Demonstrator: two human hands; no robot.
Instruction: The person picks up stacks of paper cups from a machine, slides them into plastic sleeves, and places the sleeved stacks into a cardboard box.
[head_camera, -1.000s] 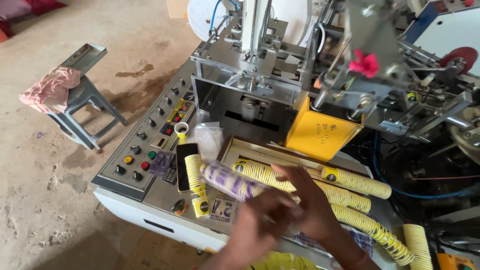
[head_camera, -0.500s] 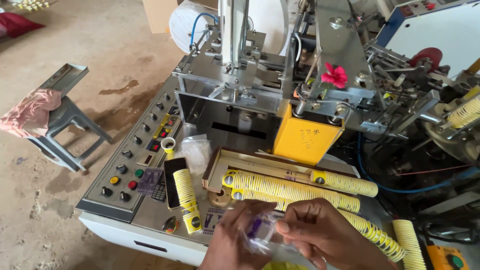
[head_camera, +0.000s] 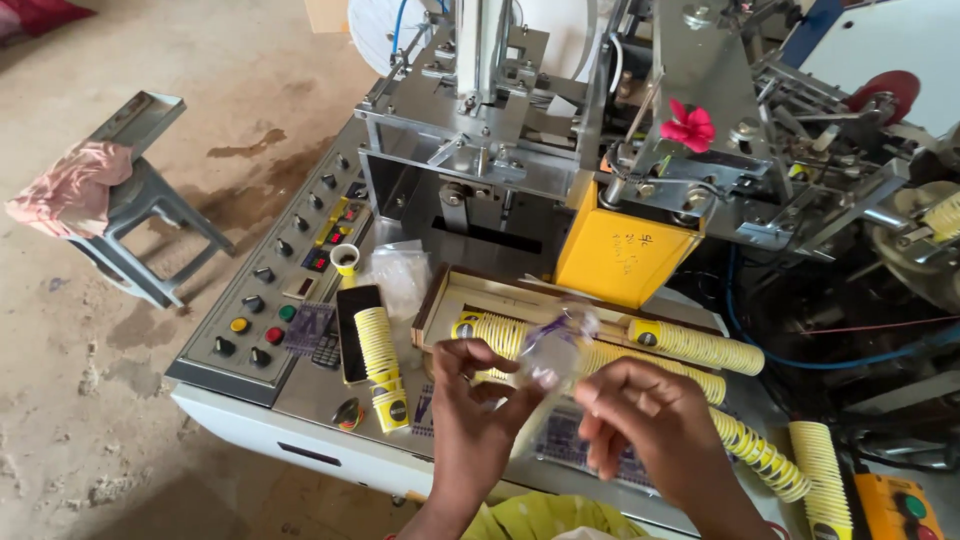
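Hands low centre: left hand (head_camera: 470, 400) and right hand (head_camera: 640, 410) fingers pinch clear plastic bag (head_camera: 550, 350) between them. Beyond fingers, yellow cup stacks (head_camera: 690, 345) in tray; left of fingers, short cup stack (head_camera: 382, 365) on control panel (head_camera: 270, 310).

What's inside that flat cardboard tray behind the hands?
The cardboard tray holds long sleeves of stacked yellow paper cups lying on their sides. The left hand, right hand and their clear plastic bag cover the tray's middle, so the bottom is hidden.
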